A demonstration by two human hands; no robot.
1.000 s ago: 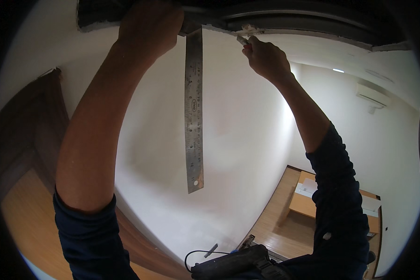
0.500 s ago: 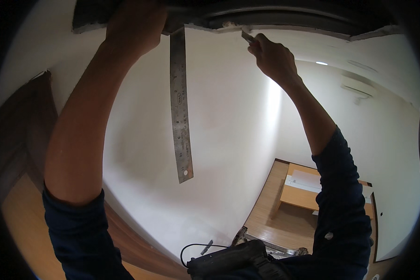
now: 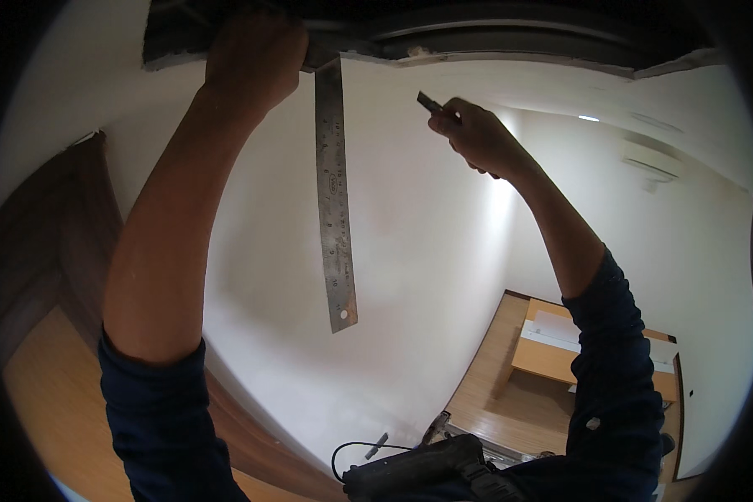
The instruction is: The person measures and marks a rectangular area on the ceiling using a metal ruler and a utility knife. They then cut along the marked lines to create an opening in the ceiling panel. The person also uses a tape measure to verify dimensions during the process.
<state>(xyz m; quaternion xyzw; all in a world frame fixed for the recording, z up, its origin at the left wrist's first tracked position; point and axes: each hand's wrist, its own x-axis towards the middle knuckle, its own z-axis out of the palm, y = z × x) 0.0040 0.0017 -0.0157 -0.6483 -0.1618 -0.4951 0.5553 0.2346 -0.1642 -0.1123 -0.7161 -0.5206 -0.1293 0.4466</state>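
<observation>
High at the upper left, my left hand [image 3: 255, 63] has its fingers curled at the edge of a dark opening [image 3: 527, 33]; what they grip is hidden. A steel ruler [image 3: 335, 209] hangs vertically beside it from that edge, with rust at the lower end. My right hand [image 3: 468, 138] is closed around a utility knife [image 3: 428, 102], its tip below the rough pale edge of the opening [image 3: 418, 54], apart from it.
Brown wooden doors [image 3: 58, 209] at left. Below, a black bag [image 3: 406, 468] with a cable near a metal frame [image 3: 439, 427], apparently a ladder. A wooden desk [image 3: 535, 360] stands on the floor at lower right. An air conditioner [image 3: 648, 159] is on the far wall.
My right hand has drawn the knife down, away from the opening's edge. My left hand stays at the edge; the ruler has shifted slightly left compared with a second ago.
</observation>
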